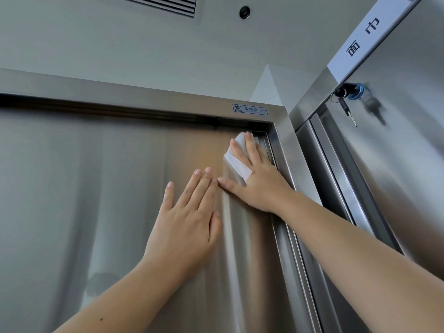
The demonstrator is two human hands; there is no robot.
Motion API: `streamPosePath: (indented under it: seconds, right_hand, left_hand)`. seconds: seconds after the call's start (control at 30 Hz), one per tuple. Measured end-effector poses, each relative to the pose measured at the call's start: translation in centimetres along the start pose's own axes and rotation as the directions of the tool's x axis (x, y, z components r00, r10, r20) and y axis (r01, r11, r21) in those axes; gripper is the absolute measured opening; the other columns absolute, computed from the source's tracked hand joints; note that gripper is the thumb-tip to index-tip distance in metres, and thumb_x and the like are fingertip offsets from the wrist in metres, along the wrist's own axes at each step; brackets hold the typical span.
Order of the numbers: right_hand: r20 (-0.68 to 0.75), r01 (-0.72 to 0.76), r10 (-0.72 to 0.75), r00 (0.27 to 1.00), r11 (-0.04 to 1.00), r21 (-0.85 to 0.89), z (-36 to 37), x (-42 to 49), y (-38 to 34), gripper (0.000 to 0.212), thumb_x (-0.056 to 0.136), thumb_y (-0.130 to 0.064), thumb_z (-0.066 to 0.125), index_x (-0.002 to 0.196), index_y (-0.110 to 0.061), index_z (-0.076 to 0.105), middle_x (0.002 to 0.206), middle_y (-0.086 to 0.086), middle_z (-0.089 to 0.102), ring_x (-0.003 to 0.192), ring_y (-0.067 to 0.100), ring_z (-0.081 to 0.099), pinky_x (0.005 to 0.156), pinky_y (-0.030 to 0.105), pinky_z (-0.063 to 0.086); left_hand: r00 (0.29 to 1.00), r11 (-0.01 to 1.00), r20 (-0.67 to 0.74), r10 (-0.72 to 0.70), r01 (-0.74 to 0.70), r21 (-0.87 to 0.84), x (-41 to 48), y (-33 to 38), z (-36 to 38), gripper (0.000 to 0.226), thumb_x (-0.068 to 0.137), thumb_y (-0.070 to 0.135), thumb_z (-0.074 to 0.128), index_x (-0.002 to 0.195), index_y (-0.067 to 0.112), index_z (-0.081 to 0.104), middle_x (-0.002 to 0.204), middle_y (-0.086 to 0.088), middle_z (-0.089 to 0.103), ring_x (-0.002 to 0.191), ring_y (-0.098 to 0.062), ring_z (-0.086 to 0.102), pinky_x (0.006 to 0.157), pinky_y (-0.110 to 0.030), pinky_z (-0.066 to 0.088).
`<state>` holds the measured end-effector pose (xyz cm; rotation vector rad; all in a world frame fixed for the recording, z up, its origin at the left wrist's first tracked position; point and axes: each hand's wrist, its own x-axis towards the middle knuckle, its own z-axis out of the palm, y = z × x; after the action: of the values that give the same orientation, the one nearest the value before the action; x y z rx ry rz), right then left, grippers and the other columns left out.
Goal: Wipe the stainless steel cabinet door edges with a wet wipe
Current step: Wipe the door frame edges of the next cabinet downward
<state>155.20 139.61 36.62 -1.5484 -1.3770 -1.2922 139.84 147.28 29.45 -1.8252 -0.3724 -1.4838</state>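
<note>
A stainless steel cabinet door point(96, 188) fills most of the view, set in a steel frame point(286, 150). My right hand point(257, 179) lies flat with straight fingers near the door's upper right corner, pressing a white wet wipe point(236, 162) against the door by its right edge. The wipe shows between the fingers and the thumb and above the fingertips. My left hand point(187, 224) rests flat on the door panel just left of the right hand, fingers straight, holding nothing.
A second steel cabinet point(396, 164) stands at right angles on the right, with a key point(346, 102) hanging in a blue lock point(359, 91) and a white label point(365, 32) above. A small sticker point(249, 109) sits on the frame top. A wall vent point(168, 3) is overhead.
</note>
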Motion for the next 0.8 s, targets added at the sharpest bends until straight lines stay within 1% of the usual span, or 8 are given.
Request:
streamPosePath:
  seconds: [0.07, 0.2, 0.3, 0.4, 0.5, 0.63, 0.7, 0.8]
  right_hand:
    - [-0.016, 0.028, -0.028, 0.999, 1.0, -0.009, 0.6, -1.4, 0.0, 0.088, 0.076, -0.075, 0.022, 0.147, -0.035, -0.012, 0.152, -0.006, -0.029, 0.143, 0.021, -0.015, 0.117, 0.037, 0.002]
    - [-0.003, 0.052, -0.051, 0.999, 0.999, 0.007, 1.2, -3.7, 0.0, 0.091, 0.069, -0.078, 0.011, 0.144, -0.035, -0.018, 0.151, -0.009, -0.031, 0.142, 0.017, -0.017, 0.115, 0.034, 0.0]
    - [-0.012, 0.024, -0.025, 1.0, 0.999, -0.039, 0.5, -1.5, 0.0, 0.084, 0.082, -0.07, 0.024, 0.148, -0.03, -0.01, 0.154, -0.003, -0.026, 0.144, 0.021, -0.011, 0.117, 0.035, 0.002]
    - [-0.025, -0.02, 0.019, 0.999, 0.999, -0.039, -0.3, 1.4, -0.4, 0.079, 0.089, -0.062, 0.03, 0.149, -0.027, -0.006, 0.156, 0.0, -0.02, 0.144, 0.025, -0.007, 0.117, 0.037, 0.005]
    - [-0.039, -0.015, 0.014, 0.999, 0.999, -0.035, -0.5, 1.7, -0.3, 0.078, 0.091, -0.06, 0.031, 0.15, -0.025, -0.005, 0.156, 0.0, -0.018, 0.144, 0.026, -0.006, 0.117, 0.037, 0.006]
    - [-0.029, 0.051, -0.052, 0.998, 0.998, -0.03, 0.7, -2.2, 0.1, 0.082, 0.083, -0.066, 0.019, 0.149, -0.025, -0.008, 0.154, -0.004, -0.024, 0.144, 0.018, -0.008, 0.116, 0.035, 0.009]
    - [-0.02, 0.051, -0.052, 0.998, 0.998, -0.037, 0.7, -2.5, 0.3, 0.083, 0.082, -0.066, 0.017, 0.149, -0.025, -0.009, 0.154, -0.004, -0.024, 0.144, 0.016, -0.007, 0.115, 0.034, 0.011]
    - [-0.03, -0.001, -0.001, 1.0, 0.999, -0.046, -0.3, -0.1, 0.1, 0.077, 0.091, -0.059, 0.028, 0.15, -0.022, -0.006, 0.155, -0.003, -0.021, 0.144, 0.017, 0.001, 0.112, 0.031, 0.013]
  left_hand:
    - [1.0, 1.0, -0.004, 0.001, -0.001, -0.003, 0.0, 0.1, -0.1, 0.06, 0.087, 0.028, 0.021, 0.136, 0.005, 0.045, 0.145, -0.008, 0.037, 0.135, -0.023, 0.032, 0.104, -0.052, 0.028]
    - [0.998, 0.999, -0.033, -0.053, 0.054, 0.009, -0.2, -0.1, 0.5, 0.07, 0.083, 0.036, -0.002, 0.148, 0.012, 0.01, 0.154, 0.0, -0.003, 0.139, -0.014, -0.01, 0.11, -0.04, -0.003]
    - [0.998, 0.998, -0.011, -0.064, 0.064, 0.006, 0.0, 0.0, 0.1, 0.068, 0.085, 0.034, 0.008, 0.145, 0.008, 0.025, 0.153, -0.004, 0.014, 0.14, -0.016, 0.005, 0.111, -0.044, 0.009]
    - [0.998, 0.998, -0.03, -0.059, 0.059, -0.001, -0.1, -0.1, 0.4, 0.07, 0.083, 0.036, 0.002, 0.147, 0.012, 0.019, 0.154, 0.0, 0.006, 0.138, -0.014, -0.005, 0.11, -0.04, 0.0]
    - [0.998, 0.998, -0.02, -0.057, 0.057, 0.015, -0.1, 0.0, 0.3, 0.067, 0.085, 0.034, 0.009, 0.144, 0.009, 0.028, 0.152, -0.004, 0.018, 0.139, -0.017, 0.005, 0.11, -0.042, 0.007]
    - [0.998, 0.998, -0.048, -0.032, 0.035, 0.046, -0.3, 0.0, 0.2, 0.06, 0.085, 0.028, 0.025, 0.134, 0.001, 0.048, 0.142, -0.012, 0.041, 0.132, -0.025, 0.036, 0.101, -0.054, 0.032]
    - [0.999, 0.998, -0.043, -0.03, 0.033, 0.054, -0.4, 0.0, 0.2, 0.059, 0.085, 0.027, 0.027, 0.132, 0.0, 0.049, 0.141, -0.013, 0.043, 0.13, -0.027, 0.04, 0.099, -0.056, 0.035]
    - [0.999, 0.998, -0.039, -0.034, 0.036, 0.059, -0.4, 0.0, 0.2, 0.06, 0.084, 0.027, 0.026, 0.133, 0.0, 0.049, 0.142, -0.013, 0.042, 0.131, -0.027, 0.039, 0.1, -0.055, 0.034]
